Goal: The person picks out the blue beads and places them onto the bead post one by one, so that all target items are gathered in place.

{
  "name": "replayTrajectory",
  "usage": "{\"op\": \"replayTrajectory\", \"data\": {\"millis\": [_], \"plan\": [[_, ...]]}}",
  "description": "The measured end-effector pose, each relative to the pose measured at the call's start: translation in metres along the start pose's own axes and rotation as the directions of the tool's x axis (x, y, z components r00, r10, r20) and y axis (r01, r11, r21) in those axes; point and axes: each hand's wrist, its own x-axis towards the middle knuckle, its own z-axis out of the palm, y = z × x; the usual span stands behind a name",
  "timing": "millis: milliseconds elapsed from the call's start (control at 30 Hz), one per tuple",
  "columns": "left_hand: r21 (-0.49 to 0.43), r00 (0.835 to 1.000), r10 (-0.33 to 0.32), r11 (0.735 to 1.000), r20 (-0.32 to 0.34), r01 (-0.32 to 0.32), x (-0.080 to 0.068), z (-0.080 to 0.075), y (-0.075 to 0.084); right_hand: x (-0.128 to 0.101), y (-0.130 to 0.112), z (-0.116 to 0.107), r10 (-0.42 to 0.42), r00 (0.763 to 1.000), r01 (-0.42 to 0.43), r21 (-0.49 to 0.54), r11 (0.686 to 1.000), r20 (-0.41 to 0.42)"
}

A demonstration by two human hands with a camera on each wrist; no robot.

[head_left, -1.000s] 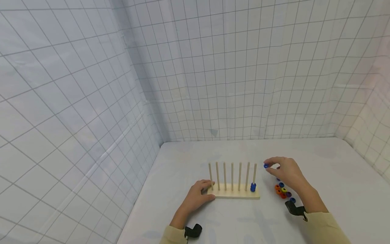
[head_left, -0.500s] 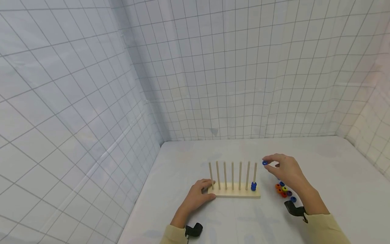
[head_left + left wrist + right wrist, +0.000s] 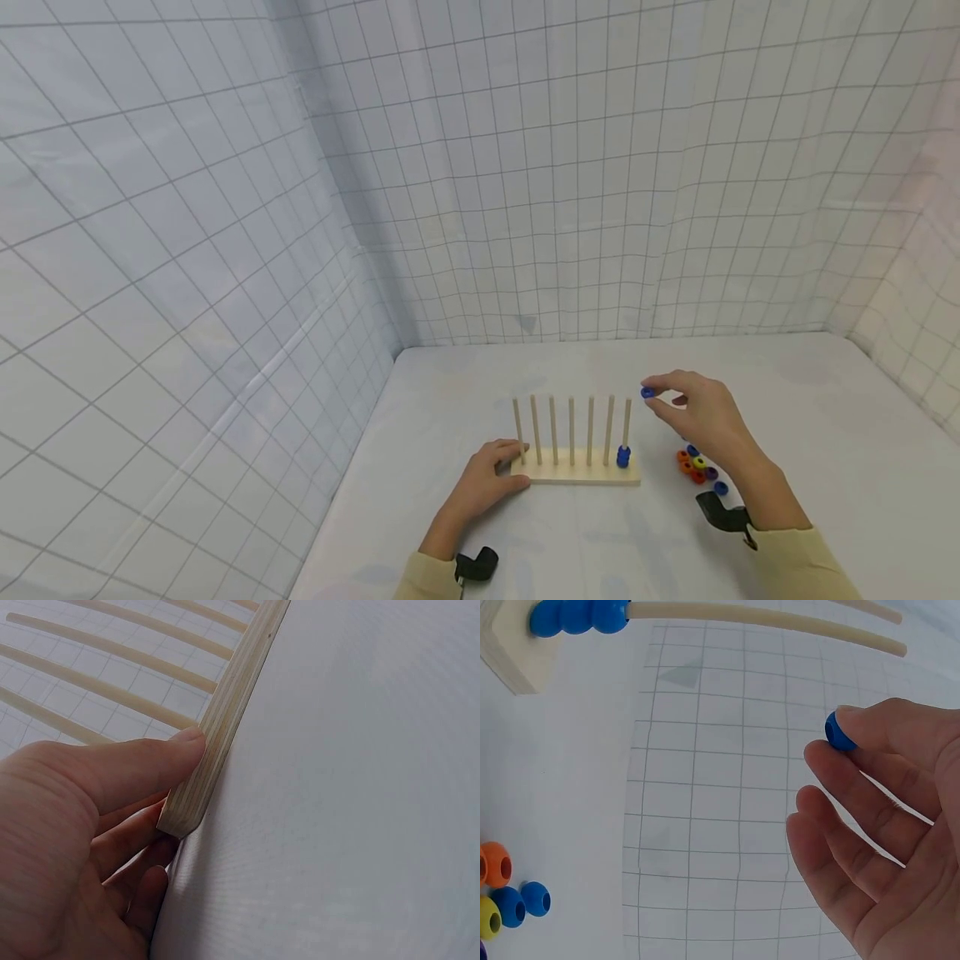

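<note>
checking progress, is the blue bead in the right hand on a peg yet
Not yet: the right hand pinches the blue bead in the air beside the rightmost peg.

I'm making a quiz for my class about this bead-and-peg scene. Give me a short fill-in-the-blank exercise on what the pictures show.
1. The right hand pinches a bead whose colour is ____.
2. The left hand holds the wooden base at its ____ end.
3. The rack has ____ upright pegs.
4. The stacked beads sit on the peg farthest to the ____.

Missing words: blue; left; seven; right
</note>
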Motion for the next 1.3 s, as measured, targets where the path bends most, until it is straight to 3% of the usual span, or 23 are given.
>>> {"op": "replayTrajectory", "data": {"millis": [800,1300], "plan": [[0.018,1.0,0.004,1.0,-0.002,-0.004,0.0,0.001,-0.002,-0.004,-0.027,-0.007,-0.156,0.981,0.158,0.012,0.987,-0.116],[0.015,1.0,-0.008,1.0,0.0,0.008,0.001,0.004,-0.004,-0.006,-0.034,-0.001,-0.132,0.987,0.134,0.019,0.991,-0.096]]}}
